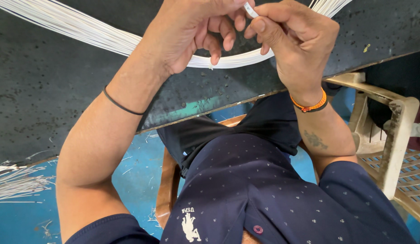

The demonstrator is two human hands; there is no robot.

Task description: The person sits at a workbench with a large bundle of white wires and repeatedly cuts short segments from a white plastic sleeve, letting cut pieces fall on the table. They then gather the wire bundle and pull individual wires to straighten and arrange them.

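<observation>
Both hands, left hand (192,34) and right hand (295,40), pinch one white wire (250,9).

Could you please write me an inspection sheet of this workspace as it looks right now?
Surface: dark worktop, speckled and scuffed.
Job's things: bundle of thin white strands curving across the worktop; one small white piece pinched at the fingertips.
Clutter: loose white strand offcuts on the blue floor.
Hands: left hand and right hand meet on the white piece, above the bundle.
Cables: nothing seen.
Surroundings: wooden seat under the person; worn plastic chair to the right.
</observation>
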